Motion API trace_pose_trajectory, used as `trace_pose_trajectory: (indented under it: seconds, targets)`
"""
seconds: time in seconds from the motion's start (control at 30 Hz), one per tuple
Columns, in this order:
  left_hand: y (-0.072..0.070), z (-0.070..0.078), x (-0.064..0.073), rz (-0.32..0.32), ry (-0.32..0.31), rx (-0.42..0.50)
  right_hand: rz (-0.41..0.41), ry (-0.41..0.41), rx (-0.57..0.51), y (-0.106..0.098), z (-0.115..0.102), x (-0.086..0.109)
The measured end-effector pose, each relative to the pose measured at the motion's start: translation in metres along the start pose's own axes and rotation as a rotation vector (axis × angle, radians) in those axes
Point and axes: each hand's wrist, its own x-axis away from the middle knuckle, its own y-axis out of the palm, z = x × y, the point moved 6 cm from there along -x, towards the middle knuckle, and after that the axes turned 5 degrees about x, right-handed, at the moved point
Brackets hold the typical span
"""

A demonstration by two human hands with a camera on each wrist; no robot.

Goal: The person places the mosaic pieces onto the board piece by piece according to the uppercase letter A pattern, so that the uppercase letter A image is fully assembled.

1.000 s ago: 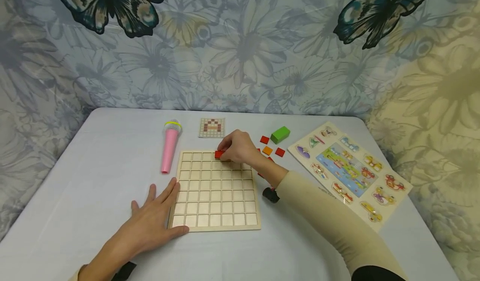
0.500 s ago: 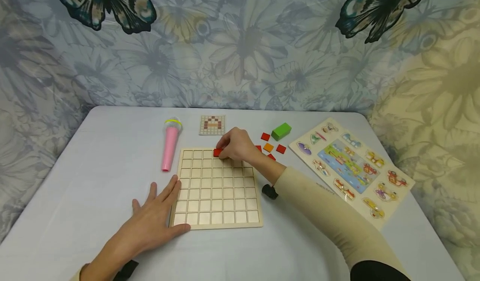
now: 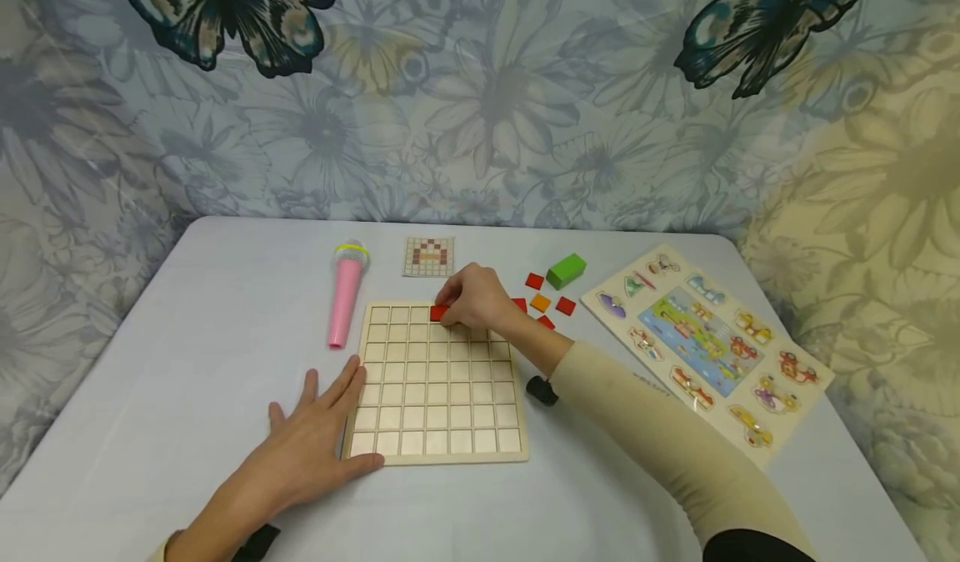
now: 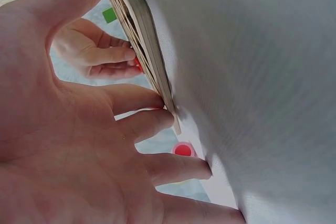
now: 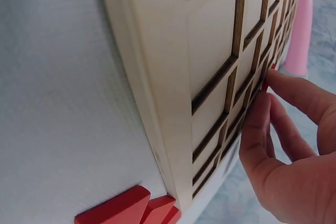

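A wooden grid board (image 3: 450, 460) with square cells lies on the white table. My right hand (image 3: 477, 297) pinches a square red tile (image 3: 437, 313) at a cell in the board's far row, left of its middle. In the right wrist view, thumb and fingertips hold the tile's edges; most of it is hidden. My left hand (image 3: 311, 441) rests at the board's left side with straight, spread fingers. Its thumb touches the near left corner, and two fingertips touch the left edge. Beyond the board lies a small card (image 3: 429, 257) with a grid pattern in brown and white.
Several loose red tiles (image 3: 566, 305) and an orange tile (image 3: 540, 303) lie right of the board, beside a green block (image 3: 566, 270). A picture puzzle board (image 3: 708, 353) lies farther right. A pink toy microphone (image 3: 345, 302) lies to the left. A small black object (image 3: 542, 390) sits near the right sleeve.
The red tile has shifted slightly left and now lines up with its cell in the far row, still pinched by my right hand. My left hand stays in place. The head view moves slightly.
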Motion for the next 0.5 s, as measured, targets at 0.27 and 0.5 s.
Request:
trace_pose_trajectory:
  seconds: [0.27, 0.5]
  targets:
    - [-0.0003, 0.001, 0.0009, 0.009, 0.002, -0.005, -0.008, -0.009, -0.022, -0.0009, 0.0005, -0.0007]
    - [0.001, 0.0004, 0.0004, 0.008, 0.001, -0.005, -0.032, -0.023, -0.04, -0.0017, 0.0038, -0.0004]
